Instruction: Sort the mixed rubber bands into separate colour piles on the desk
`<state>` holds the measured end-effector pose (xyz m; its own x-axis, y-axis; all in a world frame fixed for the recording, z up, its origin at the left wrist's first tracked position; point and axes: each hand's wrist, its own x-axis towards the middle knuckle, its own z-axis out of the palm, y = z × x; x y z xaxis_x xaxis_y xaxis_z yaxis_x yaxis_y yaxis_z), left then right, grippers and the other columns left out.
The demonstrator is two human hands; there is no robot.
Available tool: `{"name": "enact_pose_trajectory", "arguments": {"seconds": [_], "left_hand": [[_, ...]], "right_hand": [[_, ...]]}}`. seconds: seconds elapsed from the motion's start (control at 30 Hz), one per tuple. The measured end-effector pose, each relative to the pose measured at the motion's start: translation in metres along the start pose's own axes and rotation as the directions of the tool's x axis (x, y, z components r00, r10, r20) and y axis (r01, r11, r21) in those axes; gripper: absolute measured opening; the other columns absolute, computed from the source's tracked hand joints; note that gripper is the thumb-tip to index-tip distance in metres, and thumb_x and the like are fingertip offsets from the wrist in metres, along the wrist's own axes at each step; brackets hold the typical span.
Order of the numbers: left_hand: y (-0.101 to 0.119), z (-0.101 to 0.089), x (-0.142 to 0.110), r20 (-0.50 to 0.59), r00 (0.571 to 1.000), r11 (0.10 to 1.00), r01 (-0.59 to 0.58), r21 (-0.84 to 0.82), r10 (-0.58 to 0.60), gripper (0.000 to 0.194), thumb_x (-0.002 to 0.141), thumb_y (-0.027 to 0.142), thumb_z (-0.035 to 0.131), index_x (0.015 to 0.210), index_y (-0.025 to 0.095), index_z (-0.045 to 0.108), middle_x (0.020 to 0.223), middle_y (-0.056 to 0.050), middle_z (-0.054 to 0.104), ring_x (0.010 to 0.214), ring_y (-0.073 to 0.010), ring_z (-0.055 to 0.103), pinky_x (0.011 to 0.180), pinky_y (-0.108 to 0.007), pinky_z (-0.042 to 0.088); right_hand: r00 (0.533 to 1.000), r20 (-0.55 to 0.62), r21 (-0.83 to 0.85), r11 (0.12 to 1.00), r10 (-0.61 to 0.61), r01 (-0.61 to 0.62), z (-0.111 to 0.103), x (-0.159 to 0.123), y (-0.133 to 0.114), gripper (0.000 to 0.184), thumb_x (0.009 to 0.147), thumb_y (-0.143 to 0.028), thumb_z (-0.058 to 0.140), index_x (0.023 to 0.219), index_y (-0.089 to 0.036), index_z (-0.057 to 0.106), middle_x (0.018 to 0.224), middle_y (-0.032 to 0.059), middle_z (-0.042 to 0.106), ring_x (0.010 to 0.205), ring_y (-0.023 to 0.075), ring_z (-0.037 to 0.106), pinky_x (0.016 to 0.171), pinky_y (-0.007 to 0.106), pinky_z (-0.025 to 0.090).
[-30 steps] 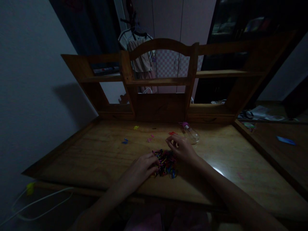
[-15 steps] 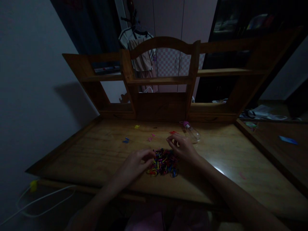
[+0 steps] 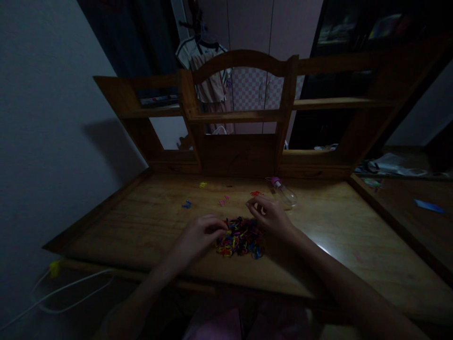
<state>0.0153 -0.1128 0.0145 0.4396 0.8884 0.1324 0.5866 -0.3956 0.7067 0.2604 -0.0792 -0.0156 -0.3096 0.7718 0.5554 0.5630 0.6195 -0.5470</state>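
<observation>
A pile of small, many-coloured bands [image 3: 240, 238], which look like elastic hair ties, lies on the wooden desk between my hands. My left hand [image 3: 205, 231] is at the pile's left edge, thumb and index finger pinched over it; a dark reddish bit shows at the fingertips, too small to name. Above the pile's upper right, my right hand [image 3: 267, 212] is closed in a pinch, and whatever it may hold is hidden. Beyond the hands lie small separate groups: blue bands [image 3: 187, 204], yellow bands [image 3: 203, 184], pink bands [image 3: 222, 201] and red bands [image 3: 256, 193].
A clear bottle with a pink cap [image 3: 285, 194] lies behind my right hand. The wooden shelf unit [image 3: 240, 118] rises along the desk's back edge. A pink piece [image 3: 358, 256] lies at the right. A white cable [image 3: 71, 288] hangs off the front left.
My left hand has drawn back from over the pile to its left edge, its fingers coming together in a pinch. The right hand stays nearly still. The view has shifted slightly.
</observation>
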Motion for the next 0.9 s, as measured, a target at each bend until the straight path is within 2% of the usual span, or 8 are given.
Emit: {"name": "enact_pose_trajectory", "arguments": {"seconds": [0.27, 0.4, 0.5, 0.6, 0.7, 0.8, 0.9], "left_hand": [[0.002, 0.000, 0.003, -0.017, 0.988, 0.964, 0.147, -0.220, -0.155, 0.010, 0.076, 0.027, 0.067, 0.079, 0.017, 0.069, 0.079, -0.002, 0.071, 0.074, -0.0160, 0.065, 0.071, -0.025, 0.052], [0.001, 0.000, 0.002, -0.021, 0.989, 0.957, 0.136, -0.256, -0.146, 0.015, 0.075, 0.030, 0.069, 0.080, 0.016, 0.068, 0.078, -0.002, 0.070, 0.074, -0.0161, 0.065, 0.070, -0.026, 0.052], [-0.009, -0.009, 0.012, -0.044, 0.995, 0.972, 0.079, -0.221, -0.091, 0.018, 0.076, 0.034, 0.068, 0.081, 0.017, 0.068, 0.080, -0.003, 0.071, 0.076, -0.0171, 0.066, 0.071, -0.026, 0.052], [-0.034, -0.029, 0.040, -0.116, 0.993, 0.996, 0.011, -0.084, -0.021, 0.020, 0.078, 0.035, 0.064, 0.089, 0.019, 0.070, 0.088, -0.003, 0.072, 0.082, -0.0182, 0.066, 0.076, -0.028, 0.052], [-0.073, -0.053, 0.079, -0.301, 0.954, 0.988, 0.042, 0.152, 0.005, 0.019, 0.079, 0.030, 0.059, 0.089, 0.019, 0.071, 0.092, -0.004, 0.072, 0.086, -0.0189, 0.066, 0.081, -0.030, 0.051], [-0.108, -0.069, 0.111, -0.360, 0.933, 0.973, 0.098, 0.211, -0.016, 0.019, 0.075, 0.028, 0.060, 0.086, 0.018, 0.072, 0.086, -0.005, 0.073, 0.085, -0.0212, 0.065, 0.082, -0.032, 0.049], [-0.131, -0.073, 0.129, -0.384, 0.923, 0.963, 0.126, 0.240, -0.025, 0.020, 0.071, 0.028, 0.063, 0.085, 0.017, 0.072, 0.082, -0.006, 0.073, 0.081, -0.0217, 0.065, 0.079, -0.032, 0.049]], "right_hand": [[1.000, 0.008, -0.006, 1.000, 0.003, -0.003, -0.001, 0.000, -0.003, 0.015, 0.092, -0.024, 0.050, 0.090, -0.018, 0.064, 0.077, 0.0035, 0.062, 0.064, 0.0129, 0.054, 0.061, 0.025, 0.039], [1.000, 0.008, -0.005, 1.000, 0.007, -0.007, -0.001, 0.000, -0.003, 0.016, 0.092, -0.024, 0.049, 0.090, -0.018, 0.064, 0.078, 0.0038, 0.062, 0.065, 0.0130, 0.054, 0.062, 0.025, 0.039], [1.000, 0.012, -0.005, 1.000, 0.006, -0.006, -0.001, 0.000, -0.002, 0.016, 0.092, -0.024, 0.049, 0.091, -0.018, 0.064, 0.079, 0.0038, 0.062, 0.065, 0.0130, 0.054, 0.061, 0.025, 0.038], [1.000, 0.013, -0.008, 1.000, -0.001, 0.001, -0.001, 0.000, -0.001, 0.015, 0.092, -0.024, 0.049, 0.090, -0.018, 0.064, 0.077, 0.0032, 0.062, 0.064, 0.0128, 0.053, 0.060, 0.025, 0.038], [1.000, 0.009, -0.010, 1.000, -0.003, 0.003, -0.001, 0.001, 0.000, 0.015, 0.092, -0.025, 0.050, 0.089, -0.018, 0.063, 0.076, 0.0028, 0.061, 0.063, 0.0126, 0.053, 0.060, 0.025, 0.038], [1.000, 0.007, -0.005, 1.000, 0.005, -0.005, -0.002, 0.000, 0.000, 0.016, 0.093, -0.025, 0.049, 0.090, -0.018, 0.063, 0.078, 0.0033, 0.062, 0.064, 0.0128, 0.054, 0.060, 0.025, 0.038], [1.000, 0.010, -0.004, 1.000, 0.014, -0.014, -0.002, 0.000, 0.000, 0.016, 0.093, -0.024, 0.048, 0.091, -0.019, 0.063, 0.082, 0.0038, 0.063, 0.065, 0.0130, 0.054, 0.061, 0.026, 0.039]]}}
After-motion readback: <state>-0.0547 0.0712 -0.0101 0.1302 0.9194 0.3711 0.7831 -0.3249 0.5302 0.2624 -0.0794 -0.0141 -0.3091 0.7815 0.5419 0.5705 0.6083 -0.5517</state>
